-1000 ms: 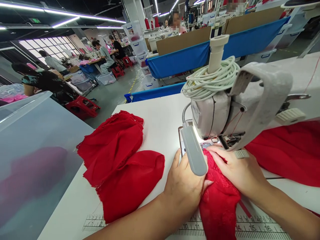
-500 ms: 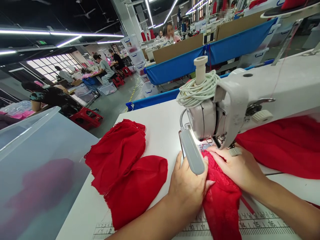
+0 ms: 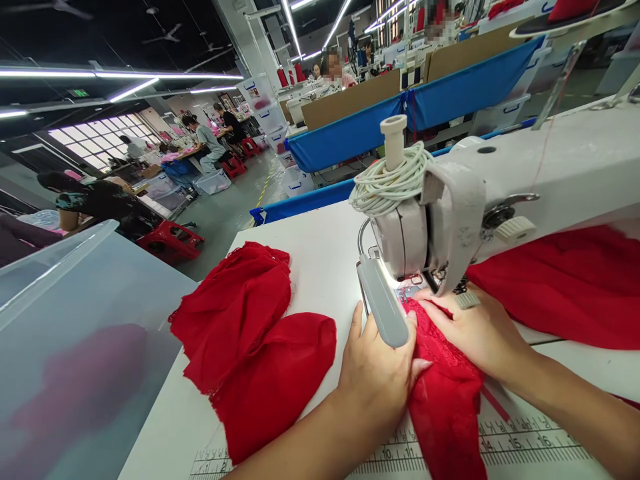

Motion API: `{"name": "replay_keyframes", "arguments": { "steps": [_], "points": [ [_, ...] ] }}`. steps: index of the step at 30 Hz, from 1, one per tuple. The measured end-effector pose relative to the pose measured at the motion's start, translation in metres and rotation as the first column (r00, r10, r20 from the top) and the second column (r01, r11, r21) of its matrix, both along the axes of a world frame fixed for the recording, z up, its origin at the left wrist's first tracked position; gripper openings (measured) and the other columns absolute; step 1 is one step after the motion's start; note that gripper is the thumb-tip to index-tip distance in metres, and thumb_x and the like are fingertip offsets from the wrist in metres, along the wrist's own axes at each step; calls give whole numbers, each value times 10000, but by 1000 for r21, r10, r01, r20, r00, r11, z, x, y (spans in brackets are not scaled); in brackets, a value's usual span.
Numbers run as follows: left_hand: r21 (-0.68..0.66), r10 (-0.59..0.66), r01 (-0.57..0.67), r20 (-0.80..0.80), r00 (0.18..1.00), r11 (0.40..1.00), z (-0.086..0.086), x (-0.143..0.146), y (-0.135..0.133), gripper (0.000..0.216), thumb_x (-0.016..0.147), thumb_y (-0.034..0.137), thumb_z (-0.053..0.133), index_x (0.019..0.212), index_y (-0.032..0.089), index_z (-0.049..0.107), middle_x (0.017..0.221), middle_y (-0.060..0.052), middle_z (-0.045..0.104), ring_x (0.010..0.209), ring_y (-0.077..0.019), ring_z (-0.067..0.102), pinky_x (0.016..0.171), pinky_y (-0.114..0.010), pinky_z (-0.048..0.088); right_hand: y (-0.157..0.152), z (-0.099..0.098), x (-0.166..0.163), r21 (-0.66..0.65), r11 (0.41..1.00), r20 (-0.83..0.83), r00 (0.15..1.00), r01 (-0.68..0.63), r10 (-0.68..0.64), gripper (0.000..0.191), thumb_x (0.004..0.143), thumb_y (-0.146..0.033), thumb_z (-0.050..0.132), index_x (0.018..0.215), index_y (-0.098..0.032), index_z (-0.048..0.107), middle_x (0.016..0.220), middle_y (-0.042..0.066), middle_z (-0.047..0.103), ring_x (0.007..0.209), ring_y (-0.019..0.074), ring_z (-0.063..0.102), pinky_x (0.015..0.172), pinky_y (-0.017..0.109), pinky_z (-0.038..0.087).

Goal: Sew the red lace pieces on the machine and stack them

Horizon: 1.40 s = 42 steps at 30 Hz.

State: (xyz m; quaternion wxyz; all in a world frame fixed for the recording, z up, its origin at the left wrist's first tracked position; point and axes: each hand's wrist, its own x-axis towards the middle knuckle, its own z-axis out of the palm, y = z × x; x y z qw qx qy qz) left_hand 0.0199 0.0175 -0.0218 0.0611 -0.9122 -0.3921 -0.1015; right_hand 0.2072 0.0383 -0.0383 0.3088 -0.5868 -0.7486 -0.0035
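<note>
A red lace-trimmed fabric piece (image 3: 443, 393) runs from under the sewing machine (image 3: 555, 170) head down over the table's front edge. My left hand (image 3: 375, 370) grips its left side, thumb on top; some fingers are behind the grey lamp (image 3: 383, 300). On the right, my right hand (image 3: 475, 330) pinches the lace close to the presser foot, its fingertips partly under the machine head. The needle itself is hard to make out. Left of my hands, loose red fabric pieces (image 3: 250, 347) with scalloped edges lie on the white table (image 3: 320, 230).
A translucent plastic bin (image 3: 125, 280) with something red inside stands at the left. More red cloth (image 3: 560, 287) lies behind my right arm. A printed ruler (image 3: 525, 443) runs along the table's front. People sit at other tables in the background.
The view has shifted slightly. Both hands stay at nearly the same place on the red fabric, which has barely moved near the machine's foot.
</note>
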Motion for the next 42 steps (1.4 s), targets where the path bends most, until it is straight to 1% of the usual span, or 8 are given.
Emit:
{"name": "replay_keyframes", "arguments": {
  "steps": [12, 15, 20, 25, 29, 33, 38, 42],
  "points": [
    [47, -31, 30, 31, 999, 998, -3, -3, 1, 640, 945, 605, 348, 1321, 125, 542, 1349, -192, 564, 1248, -363, 506, 999, -583, 435, -1, -2, -4, 20, 998, -47, 997, 60, -59, 289, 902, -236, 469, 770, -242, 725, 768, 17, 730, 716, 207, 653, 572, 287, 466],
    [50, -30, 30, 7, 1000, 998, -3, -3, 1, 662, 941, 617, 337, 1341, 126, 531, 1363, -200, 551, 1260, -365, 496, 1003, -590, 426, 0, -1, -4, 28, 997, -35, 997, 69, -68, 254, 889, -231, 494, 717, -221, 681, 737, 27, 712, 706, 200, 658, 575, 274, 469],
    [34, -28, 29, -29, 999, 999, -1, -4, 0, 658, 951, 602, 326, 1387, 137, 490, 1407, -194, 519, 1292, -381, 472, 992, -607, 428, 1, -1, -4, -2, 996, -30, 996, 86, -87, 176, 875, -202, 524, 802, -202, 684, 817, 41, 733, 727, 201, 677, 583, 264, 484],
    [60, -40, 44, -64, 997, 997, 1, -4, -1, 695, 941, 623, 332, 1381, 111, 501, 1384, -215, 535, 1317, -414, 449, 992, -595, 432, 1, -1, -4, -5, 995, -27, 994, 101, -101, 189, 859, -223, 534, 713, -214, 653, 744, 29, 723, 691, 215, 678, 556, 278, 479],
    [77, -53, 61, -110, 993, 995, 4, -3, -2, 732, 931, 646, 335, 1371, 86, 508, 1362, -227, 551, 1302, -419, 469, 991, -580, 436, 1, -2, -4, -23, 994, -56, 993, 105, -106, 197, 860, -245, 514, 727, -221, 658, 747, 24, 725, 689, 223, 678, 556, 293, 484],
    [90, -58, 66, -93, 994, 994, 5, -4, -2, 709, 930, 647, 340, 1357, 112, 525, 1327, -207, 586, 1287, -416, 485, 977, -581, 439, 2, -3, -3, -60, 993, -85, 991, 98, -102, 230, 872, -279, 489, 751, -228, 677, 788, 38, 730, 725, 242, 683, 588, 320, 501],
    [100, -65, 72, -66, 996, 992, 0, -5, -1, 699, 929, 648, 341, 1363, 128, 516, 1346, -206, 568, 1306, -405, 460, 1006, -598, 399, 3, -4, -2, -107, 992, -112, 991, 61, -73, 235, 861, -281, 477, 808, -229, 700, 835, 53, 738, 788, 274, 690, 631, 363, 523],
    [87, -68, 75, -76, 995, 993, 0, -5, 0, 703, 929, 647, 339, 1372, 127, 505, 1370, -208, 547, 1334, -402, 424, 1032, -605, 367, 4, -3, -2, -69, 997, -123, 991, 44, -52, 211, 830, -281, 488, 787, -222, 686, 819, 74, 732, 789, 294, 692, 649, 382, 534]
  ]
}}
